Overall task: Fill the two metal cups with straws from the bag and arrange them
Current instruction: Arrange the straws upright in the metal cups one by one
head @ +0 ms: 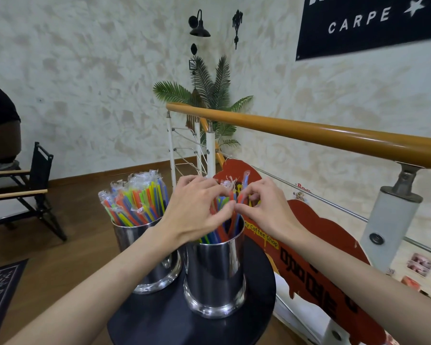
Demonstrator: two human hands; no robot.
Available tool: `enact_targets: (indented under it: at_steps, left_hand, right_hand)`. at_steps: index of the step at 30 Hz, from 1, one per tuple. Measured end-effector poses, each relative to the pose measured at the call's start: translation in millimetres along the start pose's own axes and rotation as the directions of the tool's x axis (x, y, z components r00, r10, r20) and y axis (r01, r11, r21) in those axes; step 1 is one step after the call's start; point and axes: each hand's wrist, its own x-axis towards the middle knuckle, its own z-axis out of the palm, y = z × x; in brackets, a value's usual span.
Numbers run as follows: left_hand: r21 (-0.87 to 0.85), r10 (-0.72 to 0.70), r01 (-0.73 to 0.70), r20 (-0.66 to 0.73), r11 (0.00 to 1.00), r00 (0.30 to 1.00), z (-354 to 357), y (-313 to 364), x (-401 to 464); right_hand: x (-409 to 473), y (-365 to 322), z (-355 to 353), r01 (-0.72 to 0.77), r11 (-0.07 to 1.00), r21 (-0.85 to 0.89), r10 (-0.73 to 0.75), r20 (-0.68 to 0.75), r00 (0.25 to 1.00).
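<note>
Two shiny metal cups stand on a small round black table (159, 319). The left cup (144, 260) is packed with wrapped straws (135, 197) in orange, green, blue and yellow. The right cup (215, 270) holds a looser bunch of straws (222, 232). Both my hands are above the right cup. My left hand (197, 210) curls its fingers round the bunch from the left. My right hand (264, 207) pinches the straws from the right, its thumb tip meeting my left thumb. No bag is in view.
A wooden handrail (309, 135) on white posts runs behind the table, with a red coffee shop sign (321, 257) fixed to it. A black folding chair (30, 192) stands at the left, where a seated person is partly visible. A palm plant (209, 95) is in the corner.
</note>
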Motion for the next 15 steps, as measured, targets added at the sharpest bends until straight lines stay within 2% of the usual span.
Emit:
enact_targets:
  at_steps: [4,8,12,15]
  left_hand:
    - [0.122,-0.005,0.003,0.017,0.993,1.0,5,-3,0]
    - [0.178,-0.094,0.102,-0.056,0.979,0.994,10,-3,4]
    - [0.173,-0.18,0.198,-0.113,0.965,0.977,16,-3,7]
    - [0.152,-0.239,0.247,-0.067,0.957,0.969,17,-1,10]
  right_hand:
    - [0,3,4,0.011,0.999,0.054,-0.013,0.041,0.999]
    - [-5,2,7,-0.014,0.99,0.143,-0.002,0.11,0.994]
    - [-6,4,8,-0.03,0.979,0.201,0.004,0.13,0.992]
    - [-6,6,9,-0.077,0.97,0.231,0.039,0.166,0.985]
